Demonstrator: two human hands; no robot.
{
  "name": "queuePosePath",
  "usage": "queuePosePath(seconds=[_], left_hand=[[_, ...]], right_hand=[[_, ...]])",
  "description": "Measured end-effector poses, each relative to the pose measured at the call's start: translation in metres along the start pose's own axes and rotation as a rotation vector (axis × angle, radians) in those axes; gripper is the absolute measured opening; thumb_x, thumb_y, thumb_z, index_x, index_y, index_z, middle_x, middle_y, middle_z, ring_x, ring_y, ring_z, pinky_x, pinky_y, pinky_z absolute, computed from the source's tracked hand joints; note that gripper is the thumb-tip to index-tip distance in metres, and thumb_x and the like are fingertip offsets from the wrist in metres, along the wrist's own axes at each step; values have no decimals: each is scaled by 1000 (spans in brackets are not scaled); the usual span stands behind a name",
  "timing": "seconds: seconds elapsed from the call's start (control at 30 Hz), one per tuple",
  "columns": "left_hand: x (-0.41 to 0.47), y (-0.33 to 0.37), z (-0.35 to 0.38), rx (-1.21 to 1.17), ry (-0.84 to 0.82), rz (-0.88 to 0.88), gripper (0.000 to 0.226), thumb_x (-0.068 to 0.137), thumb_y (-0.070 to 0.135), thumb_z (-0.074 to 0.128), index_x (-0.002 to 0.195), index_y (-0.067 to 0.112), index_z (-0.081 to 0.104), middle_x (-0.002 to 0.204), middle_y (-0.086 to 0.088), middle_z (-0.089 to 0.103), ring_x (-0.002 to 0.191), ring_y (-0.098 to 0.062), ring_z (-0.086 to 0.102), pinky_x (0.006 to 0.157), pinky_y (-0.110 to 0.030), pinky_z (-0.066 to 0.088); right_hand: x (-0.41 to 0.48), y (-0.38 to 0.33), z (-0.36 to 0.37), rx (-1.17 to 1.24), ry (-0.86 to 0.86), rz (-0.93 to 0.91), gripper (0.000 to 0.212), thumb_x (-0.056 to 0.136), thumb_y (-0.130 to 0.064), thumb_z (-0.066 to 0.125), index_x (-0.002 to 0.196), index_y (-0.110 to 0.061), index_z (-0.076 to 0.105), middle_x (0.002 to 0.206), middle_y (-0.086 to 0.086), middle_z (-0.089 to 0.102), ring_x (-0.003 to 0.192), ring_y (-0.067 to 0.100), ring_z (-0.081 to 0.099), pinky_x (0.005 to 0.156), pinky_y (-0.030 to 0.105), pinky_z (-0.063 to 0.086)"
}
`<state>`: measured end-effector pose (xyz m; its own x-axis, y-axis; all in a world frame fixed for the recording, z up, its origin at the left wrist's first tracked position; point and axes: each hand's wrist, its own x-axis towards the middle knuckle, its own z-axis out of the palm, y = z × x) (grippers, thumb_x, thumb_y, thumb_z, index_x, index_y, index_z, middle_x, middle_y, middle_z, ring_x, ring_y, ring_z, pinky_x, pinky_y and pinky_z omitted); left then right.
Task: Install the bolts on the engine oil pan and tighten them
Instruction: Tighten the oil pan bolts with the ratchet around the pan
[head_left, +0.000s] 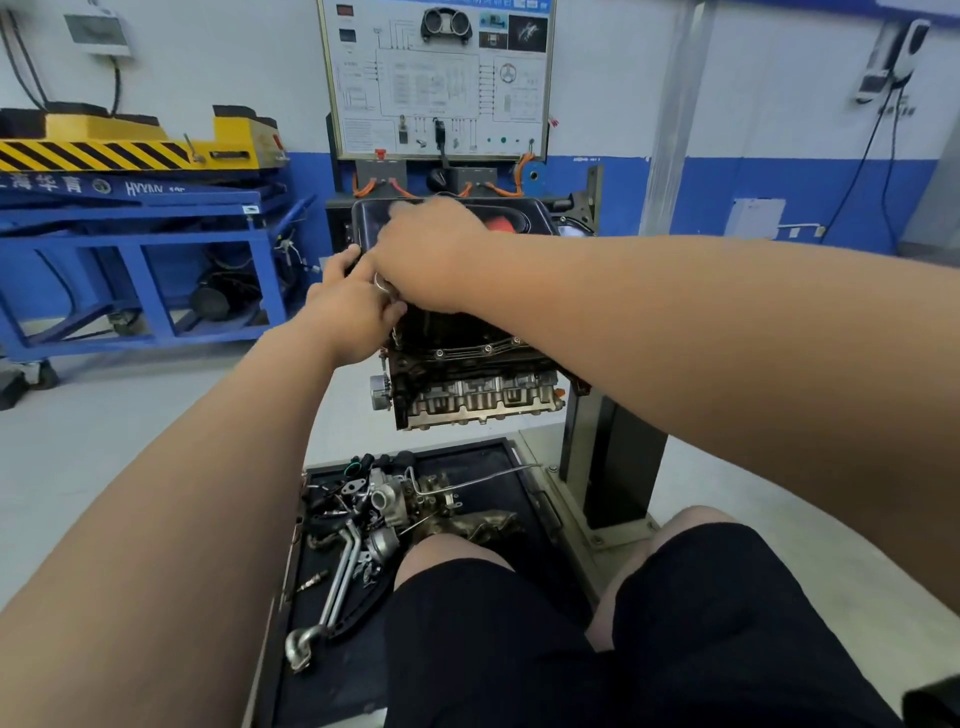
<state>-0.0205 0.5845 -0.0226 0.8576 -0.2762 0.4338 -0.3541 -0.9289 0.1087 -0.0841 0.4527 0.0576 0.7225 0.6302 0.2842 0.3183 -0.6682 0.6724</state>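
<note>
The black oil pan (467, 325) sits on top of the upturned engine block (470, 392), held on a stand in front of me. Several bolts (487, 349) show along the pan's near flange. Both hands meet over the pan's left edge. My left hand (347, 306) curls round that edge beside a shiny metal tool (383, 285). My right hand (426, 257) lies over the tool from above, fingers bent down on it. What the tool's tip touches is hidden by my hands.
A black tray (519, 499) under the engine holds loose parts, pipes and a turbo unit (387, 501). A blue and yellow lift cart (135, 208) stands at the left. A wiring training board (436, 78) rises behind the engine. The stand's column (613, 457) is at the right. My knees are at the bottom.
</note>
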Motion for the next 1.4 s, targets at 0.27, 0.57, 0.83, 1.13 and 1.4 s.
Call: queuePosePath(seconds=[0.27, 0.57, 0.83, 1.13, 1.4], left_hand=[[-5, 4, 1, -57, 8, 11, 52, 94, 39, 44, 142, 21, 41, 159, 9, 9, 144, -19, -7, 110, -53, 24], [-5, 10, 0, -28, 33, -17, 43, 98, 42, 38, 133, 19, 49, 153, -2, 23, 140, -28, 5, 102, -54, 31], [-7, 8, 1, -94, -3, -58, 56, 94, 31, 42, 147, 28, 27, 159, 6, 1, 142, -29, 5, 110, -52, 24], [-4, 10, 1, 27, 18, -3, 42, 99, 34, 31, 133, 17, 48, 157, 1, 14, 141, -29, -1, 103, -52, 29], [-3, 0, 6, -127, -26, -82, 66, 87, 28, 46, 148, 34, 21, 158, 7, 0, 143, -28, 0, 111, -51, 25]], right_hand=[[-4, -3, 8, 71, 22, 3, 19, 91, -39, 47, 90, -23, 56, 80, -5, 53, 81, 21, 56, 66, 32, 37], [-2, -2, -1, -109, 30, -59, 9, 94, -20, 51, 96, -21, 59, 102, 0, 62, 110, 25, 47, 82, 37, 36], [-9, -5, 5, 220, -59, 99, 15, 96, -38, 43, 97, -27, 54, 96, -1, 58, 87, 23, 53, 70, 38, 40], [-2, 1, -6, -32, -28, -42, 11, 96, -19, 47, 98, -20, 58, 100, 0, 57, 109, 24, 48, 74, 34, 35], [-8, -14, 2, 132, -38, 94, 17, 94, -35, 44, 100, -22, 53, 91, -4, 57, 83, 19, 56, 68, 33, 38]])
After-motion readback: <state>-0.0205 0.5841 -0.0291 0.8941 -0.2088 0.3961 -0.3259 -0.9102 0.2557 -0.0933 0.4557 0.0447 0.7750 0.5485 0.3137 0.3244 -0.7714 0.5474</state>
